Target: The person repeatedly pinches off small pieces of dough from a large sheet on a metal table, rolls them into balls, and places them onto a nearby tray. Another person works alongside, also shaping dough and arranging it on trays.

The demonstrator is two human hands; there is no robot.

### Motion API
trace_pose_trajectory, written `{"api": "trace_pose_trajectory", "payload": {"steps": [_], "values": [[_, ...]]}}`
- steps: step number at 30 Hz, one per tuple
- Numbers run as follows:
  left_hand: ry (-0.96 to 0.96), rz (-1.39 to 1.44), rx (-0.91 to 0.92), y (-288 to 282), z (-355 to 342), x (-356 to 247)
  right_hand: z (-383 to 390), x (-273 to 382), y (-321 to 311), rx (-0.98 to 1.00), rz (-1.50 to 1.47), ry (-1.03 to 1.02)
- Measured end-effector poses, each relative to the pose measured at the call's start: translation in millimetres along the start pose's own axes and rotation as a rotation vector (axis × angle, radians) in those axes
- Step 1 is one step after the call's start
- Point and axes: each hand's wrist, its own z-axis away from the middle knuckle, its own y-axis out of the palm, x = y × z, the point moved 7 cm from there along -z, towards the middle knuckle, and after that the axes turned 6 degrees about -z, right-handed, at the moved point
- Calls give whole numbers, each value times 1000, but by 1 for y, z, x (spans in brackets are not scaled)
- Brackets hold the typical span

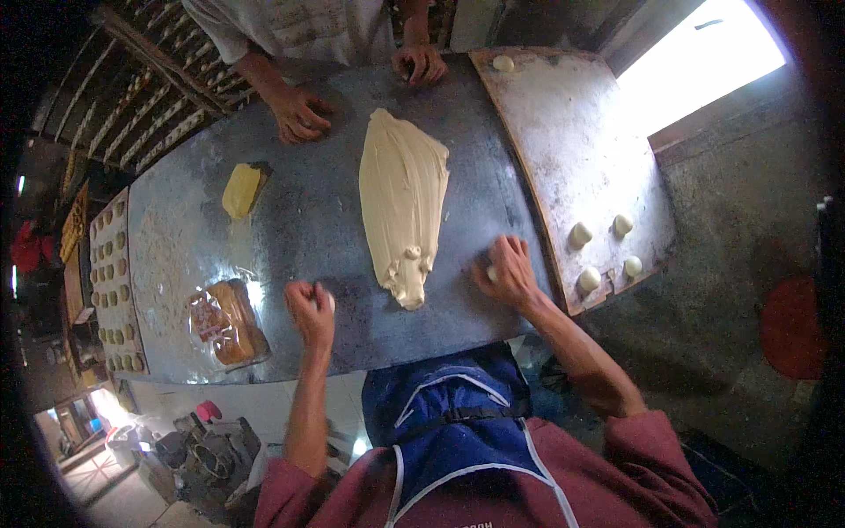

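Note:
A long, flattened sheet of pale dough [405, 194] lies down the middle of the dark tabletop, with a lumpy, folded near end. To its left, my left hand [308, 310] is closed in a loose fist, and a small pale piece of dough [331, 302] peeks out at its inner side. My right hand [509, 271] rests on the table right of the sheet, fingers curled over another pale piece of dough [491, 275], mostly hidden. Neither hand touches the big sheet.
Across the table [308, 238] are a co-worker's two hands [304, 114]. A yellow slab [242, 191] and a bagged loaf of bread [231, 321] lie to the left. Several dough balls [581, 234] sit on the right board [563, 132]; the far-left tray [134, 299] holds rows of small pieces.

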Motion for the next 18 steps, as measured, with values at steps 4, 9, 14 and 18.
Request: {"api": "trace_pose_trajectory", "payload": {"steps": [4, 9, 14, 18], "values": [[330, -9, -74, 10, 75, -69, 18, 53, 38, -100, -204, -24], [184, -44, -19, -9, 27, -29, 5, -25, -12, -252, -3, 137], [239, -102, 177, -12, 68, -45, 57, 4, 12, -172, -182, -30], [462, -257, 639, -39, 49, -69, 41, -7, -32, -149, -55, 60]]}}
